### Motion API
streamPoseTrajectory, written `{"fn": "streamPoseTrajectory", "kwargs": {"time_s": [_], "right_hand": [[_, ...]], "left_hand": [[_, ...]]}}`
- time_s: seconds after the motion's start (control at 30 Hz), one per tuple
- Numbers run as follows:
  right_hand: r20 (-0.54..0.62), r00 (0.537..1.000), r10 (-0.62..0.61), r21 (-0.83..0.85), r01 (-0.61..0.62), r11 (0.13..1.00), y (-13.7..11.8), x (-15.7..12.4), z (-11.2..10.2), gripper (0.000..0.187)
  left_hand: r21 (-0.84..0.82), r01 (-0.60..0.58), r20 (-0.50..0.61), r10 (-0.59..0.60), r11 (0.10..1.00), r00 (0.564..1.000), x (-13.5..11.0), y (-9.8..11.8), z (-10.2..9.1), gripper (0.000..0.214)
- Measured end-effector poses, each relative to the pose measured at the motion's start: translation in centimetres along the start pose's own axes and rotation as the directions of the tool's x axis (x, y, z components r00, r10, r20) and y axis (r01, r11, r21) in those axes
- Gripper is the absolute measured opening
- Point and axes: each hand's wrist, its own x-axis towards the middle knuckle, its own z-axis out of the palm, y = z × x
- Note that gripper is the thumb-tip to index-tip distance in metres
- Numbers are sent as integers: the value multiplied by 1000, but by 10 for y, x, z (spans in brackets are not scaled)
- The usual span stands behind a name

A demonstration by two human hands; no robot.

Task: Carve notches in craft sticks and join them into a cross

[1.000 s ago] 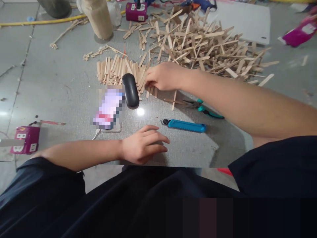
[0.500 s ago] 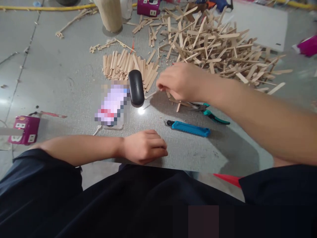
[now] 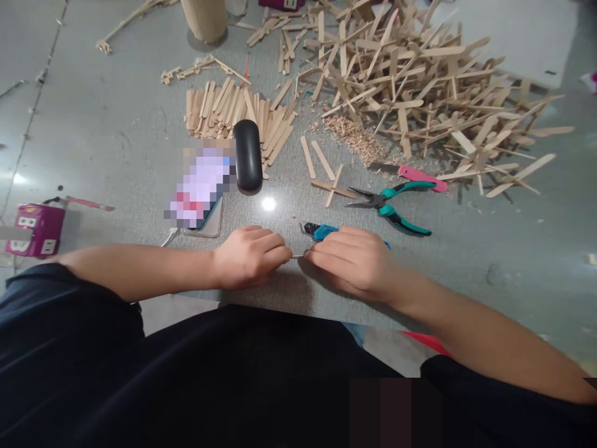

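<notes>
My left hand (image 3: pixel 249 256) and my right hand (image 3: pixel 349 260) meet on the grey floor just in front of me. Both have their fingers curled and pinch the two ends of a thin wooden stick (image 3: pixel 298 256) between them. The blue utility knife (image 3: pixel 318 231) lies right behind my right hand, partly hidden by it. A neat row of flat wooden sticks (image 3: pixel 233 115) lies farther back, and a large heap of crossed sticks (image 3: pixel 410 81) fills the back right.
Teal-handled pliers (image 3: pixel 389 204) and a pink-handled cutter (image 3: pixel 410 174) lie right of centre. A phone (image 3: pixel 198 193) and a black case (image 3: pixel 247 154) sit behind my left hand. A magenta box (image 3: pixel 32 230) is at the left, a cardboard tube (image 3: pixel 204 18) at the back.
My right hand came back from the stick pile to just in front of me, carrying a stick. My left hand curled shut and now grips the stick's other end.
</notes>
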Motion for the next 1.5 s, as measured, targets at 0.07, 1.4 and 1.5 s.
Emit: {"fn": "streamPoseTrajectory", "kwargs": {"time_s": [0.07,1.4,1.5], "right_hand": [[-42,997,-68,-53,66,996,2,-1,0,25],[-258,747,612,669,-319,671,34,-17,11,20],[-206,758,619,743,-290,603,31,-10,12,25]], "left_hand": [[-1,-17,76,17,1000,997,0,-2,1,27],[24,38,61,-39,999,997,1,-6,4,30],[49,23,5,-24,999,1000,3,-4,1,32]]}}
